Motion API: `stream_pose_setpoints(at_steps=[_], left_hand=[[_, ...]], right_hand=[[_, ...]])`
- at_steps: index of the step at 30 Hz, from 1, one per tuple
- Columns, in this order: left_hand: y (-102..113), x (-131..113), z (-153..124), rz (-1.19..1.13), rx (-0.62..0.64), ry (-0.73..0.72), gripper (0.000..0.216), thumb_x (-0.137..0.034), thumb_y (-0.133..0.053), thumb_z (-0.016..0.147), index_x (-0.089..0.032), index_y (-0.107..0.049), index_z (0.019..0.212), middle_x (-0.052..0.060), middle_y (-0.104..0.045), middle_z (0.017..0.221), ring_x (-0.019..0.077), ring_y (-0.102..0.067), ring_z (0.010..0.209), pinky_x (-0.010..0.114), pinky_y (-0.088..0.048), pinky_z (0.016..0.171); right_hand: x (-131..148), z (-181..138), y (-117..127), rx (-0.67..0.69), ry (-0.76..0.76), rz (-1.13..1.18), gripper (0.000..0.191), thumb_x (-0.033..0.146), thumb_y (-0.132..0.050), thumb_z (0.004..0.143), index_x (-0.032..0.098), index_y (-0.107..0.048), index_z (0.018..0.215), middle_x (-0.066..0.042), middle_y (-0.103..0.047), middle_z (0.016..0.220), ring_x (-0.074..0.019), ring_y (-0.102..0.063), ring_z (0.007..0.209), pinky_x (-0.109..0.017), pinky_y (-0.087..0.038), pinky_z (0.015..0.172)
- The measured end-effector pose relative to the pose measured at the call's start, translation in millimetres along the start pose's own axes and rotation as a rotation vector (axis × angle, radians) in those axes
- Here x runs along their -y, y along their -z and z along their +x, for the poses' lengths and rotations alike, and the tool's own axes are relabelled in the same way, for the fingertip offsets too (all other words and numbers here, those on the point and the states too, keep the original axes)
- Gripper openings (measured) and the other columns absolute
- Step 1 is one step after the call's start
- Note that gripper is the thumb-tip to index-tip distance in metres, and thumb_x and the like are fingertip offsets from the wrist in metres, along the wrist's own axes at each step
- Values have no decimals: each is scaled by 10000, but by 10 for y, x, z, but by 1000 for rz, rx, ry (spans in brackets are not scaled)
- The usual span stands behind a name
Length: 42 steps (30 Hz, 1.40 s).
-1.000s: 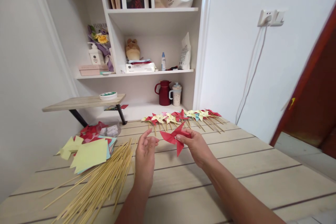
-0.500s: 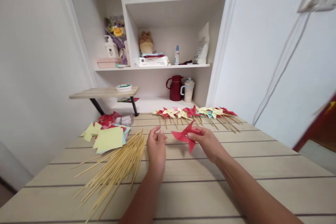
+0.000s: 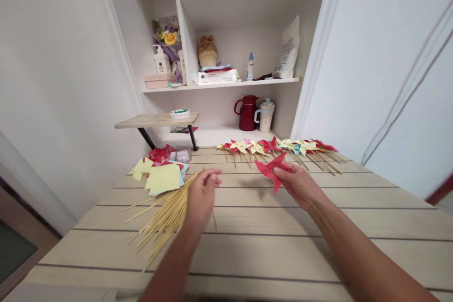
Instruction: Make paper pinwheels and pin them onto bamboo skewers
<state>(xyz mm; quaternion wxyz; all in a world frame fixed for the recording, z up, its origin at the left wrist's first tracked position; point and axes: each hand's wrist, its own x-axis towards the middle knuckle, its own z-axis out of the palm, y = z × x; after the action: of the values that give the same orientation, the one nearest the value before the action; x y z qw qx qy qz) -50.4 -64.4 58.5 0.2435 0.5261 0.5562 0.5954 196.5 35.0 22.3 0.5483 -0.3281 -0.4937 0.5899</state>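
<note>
My right hand (image 3: 300,184) pinches a red paper pinwheel (image 3: 268,169) by its right side, thumb near the centre, holding it above the table. My left hand (image 3: 201,196) hovers at the right edge of a fanned pile of thin wooden sticks (image 3: 166,219), hiding part of it. Its fingers are loosely bent with a gap to the thumb, and nothing shows between them. Behind the sticks lies a stack of square paper sheets (image 3: 163,179), pale yellow on top. A yellow pinwheel shape (image 3: 141,168) rests at its left.
A row of pinwheels on sticks (image 3: 267,147) lies along the table's back. A small raised shelf (image 3: 155,121) stands back left, beside red paper pieces (image 3: 158,153) and a clear plastic container (image 3: 180,155). A red jug (image 3: 247,114) and a cup (image 3: 266,117) stand behind.
My left hand has moved left over the edge of the stick pile. My right hand still holds the red pinwheel, now farther from the left hand. The view has shifted.
</note>
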Motion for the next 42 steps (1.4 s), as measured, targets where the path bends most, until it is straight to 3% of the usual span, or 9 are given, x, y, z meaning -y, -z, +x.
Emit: stream_pose_setpoints(at_steps=[3,6,12,16,23,32,36,42], left_hand=[[369,-70,175,158,116,20,220,-288,-553,816,-212,-735,914,48,-732,872,208,-653,831,333,-475,807],[577,-55,262,494,236,-110,165,-235,-580,791,-230,-742,817,47,-734,940,233,-641,941,357,-451,882],[560,125,100,1002,453,-355,190,-205,-554,872,-241,-740,892,56,-690,984,230,-600,966,372,-401,866],[515,181,42,1195,460,-344,231,-216,-531,895,-214,-733,782,76,-664,918,250,-577,928,380,-371,810],[592,133,90,1326,423,-319,298,-234,-435,942,-235,-730,899,83,-651,990,266,-555,972,381,-337,806],[618,119,88,1315,441,-239,231,-199,-483,903,-221,-712,932,97,-652,1025,273,-557,1010,373,-324,818],[766,118,166,1379,381,-234,313,-176,-402,918,-196,-714,926,119,-646,970,283,-565,951,384,-334,791],[968,124,226,1506,327,-214,294,-280,-445,911,-179,-717,864,129,-632,959,291,-583,930,383,-372,783]], right_hand=[[-6,4,-1,2,-14,-25,342,418,-886,581,210,-750,816,-39,-742,821,-201,-631,752,-337,-462,741],[-8,-13,-29,1,-30,-43,346,410,-886,579,199,-745,814,-45,-735,810,-204,-627,753,-332,-463,726],[20,-67,-102,60,-57,-60,326,408,-871,607,198,-755,827,-46,-741,831,-201,-625,787,-329,-448,766],[20,-69,-110,67,-58,-77,338,414,-863,611,193,-754,841,-44,-740,818,-199,-621,761,-333,-438,753],[13,-72,-113,72,-59,-93,342,431,-865,592,185,-740,793,-42,-733,803,-198,-619,753,-333,-443,766],[31,-88,-130,85,-71,-99,314,421,-864,588,196,-739,768,-25,-734,782,-193,-615,741,-334,-431,777],[22,-81,-120,83,-80,-99,316,411,-859,602,197,-751,807,-37,-746,822,-201,-628,772,-333,-435,787],[2,-65,-97,76,-88,-129,310,407,-853,619,184,-740,801,-44,-741,815,-198,-624,751,-332,-447,762]])
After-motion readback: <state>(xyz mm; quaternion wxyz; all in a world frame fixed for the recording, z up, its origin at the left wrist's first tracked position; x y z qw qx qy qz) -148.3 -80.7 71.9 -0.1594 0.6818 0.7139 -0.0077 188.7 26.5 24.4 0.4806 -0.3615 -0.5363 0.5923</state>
